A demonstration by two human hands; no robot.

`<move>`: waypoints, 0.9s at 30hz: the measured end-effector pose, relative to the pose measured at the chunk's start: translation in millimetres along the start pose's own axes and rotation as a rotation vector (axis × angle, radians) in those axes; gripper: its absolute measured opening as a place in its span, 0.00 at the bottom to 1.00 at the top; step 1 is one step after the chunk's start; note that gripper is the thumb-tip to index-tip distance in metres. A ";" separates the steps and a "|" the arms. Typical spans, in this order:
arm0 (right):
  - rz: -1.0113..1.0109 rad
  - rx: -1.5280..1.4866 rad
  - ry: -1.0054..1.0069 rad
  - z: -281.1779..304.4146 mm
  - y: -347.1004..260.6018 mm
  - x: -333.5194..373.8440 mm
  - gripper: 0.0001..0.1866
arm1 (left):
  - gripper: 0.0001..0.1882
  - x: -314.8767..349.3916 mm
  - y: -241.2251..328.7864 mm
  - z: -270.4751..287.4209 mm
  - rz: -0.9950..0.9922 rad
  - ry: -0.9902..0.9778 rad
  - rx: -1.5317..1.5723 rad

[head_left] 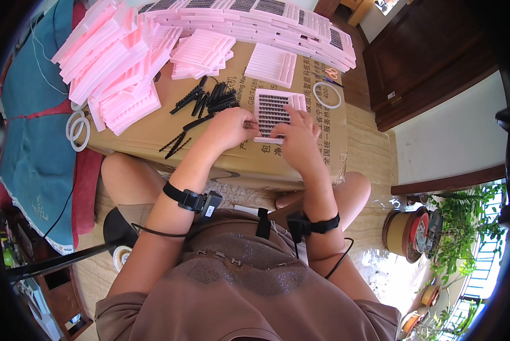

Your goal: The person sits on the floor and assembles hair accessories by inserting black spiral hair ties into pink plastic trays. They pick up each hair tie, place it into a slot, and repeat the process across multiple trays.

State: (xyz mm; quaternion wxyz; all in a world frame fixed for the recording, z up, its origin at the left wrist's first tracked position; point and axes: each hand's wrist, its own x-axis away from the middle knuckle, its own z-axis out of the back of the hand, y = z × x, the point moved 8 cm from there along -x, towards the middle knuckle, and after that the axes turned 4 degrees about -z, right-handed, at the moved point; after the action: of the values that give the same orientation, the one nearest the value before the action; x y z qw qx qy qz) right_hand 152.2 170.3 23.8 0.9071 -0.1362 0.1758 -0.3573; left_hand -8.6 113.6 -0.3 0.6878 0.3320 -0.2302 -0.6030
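A pink tray (257, 99) filled with rows of black false eyelashes (273, 112) lies on the cardboard. At its left edge, my left hand (232, 126) is closed in a pinch. A small dark bit shows at those fingertips, too small to name. My right hand (301, 136) rests over the tray's right side, thumb and fingers spread and touching the lash rows. Loose black lash strips (221, 98) lie in a heap left of the tray, and a few more are scattered nearer to me.
Empty pink trays (110, 68) are piled at the left, with a smaller stack (202, 51) beside them. Filled trays (238, 23) form a long row at the back. One empty tray (271, 64), a white ring (327, 95) and pink-handled scissors (332, 74) lie beyond my hands.
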 end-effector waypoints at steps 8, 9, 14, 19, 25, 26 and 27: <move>0.099 -0.122 -0.055 1.2 -14.6 -1.0 0.11 | 0.10 2.2 -0.4 1.9 -0.050 0.009 -0.077; 0.127 -0.162 -0.044 8.4 -12.1 1.2 0.10 | 0.10 1.7 -1.0 1.8 -0.052 -0.001 -0.091; 0.132 -0.134 -0.004 25.0 5.3 8.1 0.08 | 0.11 4.5 -9.9 2.2 -0.034 -0.030 0.261; 0.166 -0.141 0.026 45.5 1.0 1.0 0.06 | 0.10 10.3 -28.8 9.8 0.089 0.072 0.550; 0.258 -0.305 0.204 146.8 -20.0 -47.9 0.03 | 0.10 11.4 -40.6 10.1 0.112 0.285 0.847; 0.284 -0.306 0.256 158.6 -28.8 -62.9 0.03 | 0.10 10.6 -40.8 8.9 0.102 0.294 0.870; 0.273 -0.316 0.289 163.7 -37.0 -80.9 0.03 | 0.10 10.3 -40.9 6.7 0.097 0.290 0.917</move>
State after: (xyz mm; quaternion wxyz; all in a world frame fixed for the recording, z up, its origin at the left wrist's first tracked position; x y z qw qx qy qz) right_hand 142.8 220.4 203.0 0.8800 -0.1988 0.3738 -0.2155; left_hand -39.4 100.2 -26.6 0.5231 0.6705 -0.3893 -0.3539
